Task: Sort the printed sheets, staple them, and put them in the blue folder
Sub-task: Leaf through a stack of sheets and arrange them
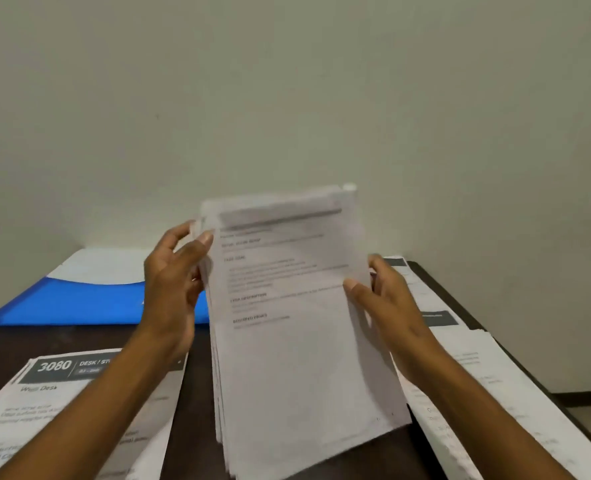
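Dark desk (197, 393), items left to right: blue folder (79, 303) at the far left, a white sheet half hidden inside; printed pile (45, 410) headed "3080", partly under a forearm; left hand (173, 282) and right hand (387, 299) clamped on a blurred stack of sheets (297, 341), text unreadable; more papers (477, 375), cut off at right.

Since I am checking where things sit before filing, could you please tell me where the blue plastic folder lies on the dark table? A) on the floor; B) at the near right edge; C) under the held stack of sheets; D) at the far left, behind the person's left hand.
D: the blue plastic folder lies far left on the dark table, behind the left hand.
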Demonstrator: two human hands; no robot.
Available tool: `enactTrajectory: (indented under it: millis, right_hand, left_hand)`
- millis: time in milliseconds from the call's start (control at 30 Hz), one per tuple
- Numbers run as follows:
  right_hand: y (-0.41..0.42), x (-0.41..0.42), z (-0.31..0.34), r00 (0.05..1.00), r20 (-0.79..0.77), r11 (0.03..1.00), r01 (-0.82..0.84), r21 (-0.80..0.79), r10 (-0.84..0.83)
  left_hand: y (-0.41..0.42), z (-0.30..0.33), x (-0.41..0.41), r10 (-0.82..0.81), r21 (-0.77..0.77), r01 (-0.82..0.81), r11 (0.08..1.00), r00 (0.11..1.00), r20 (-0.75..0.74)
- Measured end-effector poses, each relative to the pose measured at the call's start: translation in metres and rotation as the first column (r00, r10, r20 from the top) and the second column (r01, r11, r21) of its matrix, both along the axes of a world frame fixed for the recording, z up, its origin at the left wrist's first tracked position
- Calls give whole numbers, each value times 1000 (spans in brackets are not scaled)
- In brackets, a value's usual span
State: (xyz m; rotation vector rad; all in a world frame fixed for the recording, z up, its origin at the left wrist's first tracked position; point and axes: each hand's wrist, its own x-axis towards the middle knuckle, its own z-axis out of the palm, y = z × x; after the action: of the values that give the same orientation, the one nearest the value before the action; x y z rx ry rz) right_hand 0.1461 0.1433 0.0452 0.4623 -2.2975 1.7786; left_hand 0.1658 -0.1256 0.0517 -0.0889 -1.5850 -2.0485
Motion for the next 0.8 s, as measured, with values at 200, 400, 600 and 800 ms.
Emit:
enactTrajectory:
  millis: [200, 400, 600, 800]
  right_hand:
    - [8, 31, 23, 981, -158, 977, 82, -195, -114]
    - [-10, 61, -40, 996, 37, 973, 92, -210, -86]
    - [-11, 68, -44, 990, -2, 975, 138, -175, -140]
    - [-15, 72, -55, 978, -33, 974, 201, -103, -205]
  left_hand:
    - [21, 14, 41, -62, -234, 63, 970, 998, 11]
    - [46, -40, 69, 78, -189, -26, 982, 958, 276]
    - [54, -43, 84, 4, -161, 46, 986, 954, 300]
    - [62, -61, 84, -11, -112, 59, 992, 920, 392]
